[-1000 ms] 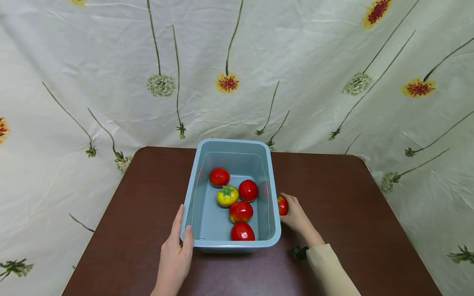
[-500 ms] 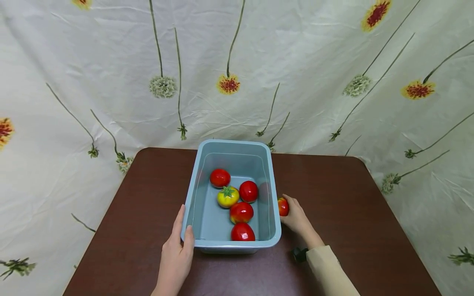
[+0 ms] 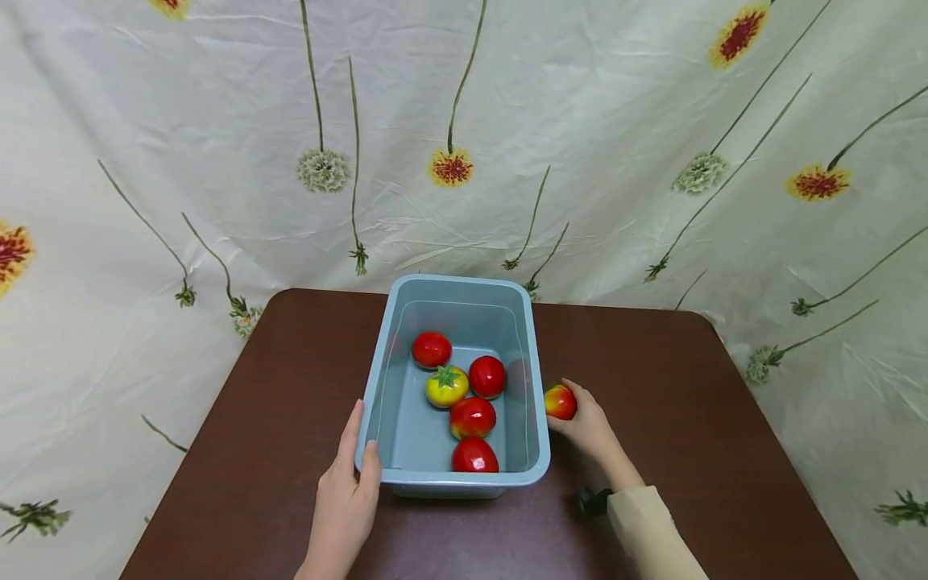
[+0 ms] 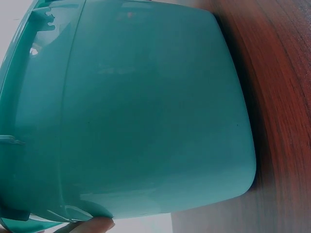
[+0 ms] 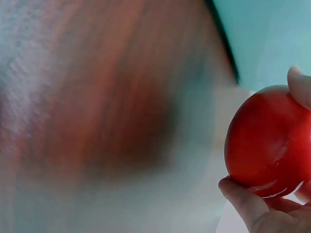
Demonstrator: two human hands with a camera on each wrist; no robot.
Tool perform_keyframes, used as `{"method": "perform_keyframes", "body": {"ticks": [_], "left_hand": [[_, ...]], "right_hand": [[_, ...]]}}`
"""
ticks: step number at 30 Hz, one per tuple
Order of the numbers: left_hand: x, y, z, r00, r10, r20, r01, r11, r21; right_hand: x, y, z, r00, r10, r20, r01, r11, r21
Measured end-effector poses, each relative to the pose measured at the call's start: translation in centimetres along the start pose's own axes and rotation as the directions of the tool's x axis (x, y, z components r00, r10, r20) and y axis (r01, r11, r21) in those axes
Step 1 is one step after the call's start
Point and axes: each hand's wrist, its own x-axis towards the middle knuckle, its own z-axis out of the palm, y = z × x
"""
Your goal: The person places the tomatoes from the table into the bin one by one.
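Observation:
A light blue plastic bin (image 3: 391, 403) stands on the table with several glossy tomatoes inside; one of them is a yellow tomato (image 3: 444, 390) with a green leafy top. My left hand (image 3: 344, 499) holds the bin's near left corner, thumb on the rim and fingers along the outer wall; the left wrist view shows that bin wall (image 4: 146, 107) up close. Just outside the right wall, my right hand (image 3: 589, 427) grips a red and yellow tomato (image 3: 561, 402). In the right wrist view this tomato (image 5: 267, 141) sits between thumb and fingers, beside the bin.
A dark brown wooden table (image 3: 652, 379) lies under the bin and runs out to both sides. Behind it hangs a pale cloth (image 3: 616, 105) printed with flowers. A dark band (image 3: 596, 501) is on my right wrist.
My right hand has shifted slightly right with the tomato, and more of its yellow side shows. The left hand and bin stay in place; the head view has shifted slightly.

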Motion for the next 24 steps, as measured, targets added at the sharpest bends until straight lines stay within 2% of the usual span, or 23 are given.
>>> {"method": "perform_keyframes", "body": {"ticks": [8, 16, 24], "left_hand": [[0.0, 0.0, 0.0, 1.0, 0.0, 0.009, 0.0, 1.0, 0.005], [0.0, 0.1, -0.1, 1.0, -0.01, 0.016, 0.01, 1.0, 0.003], [0.1, 0.2, -0.2, 1.0, -0.02, 0.023, 0.021, 1.0, -0.011]], "right_hand": [[-0.4, -1.5, -2.7, 0.997, 0.071, -0.003, -0.07, 0.99, 0.118], [-0.8, -3.9, -5.4, 0.998, 0.061, -0.009, -0.059, 0.981, 0.185], [-1.5, -6.4, -6.8, 1.0, 0.01, -0.013, -0.006, 0.964, 0.267]]}}
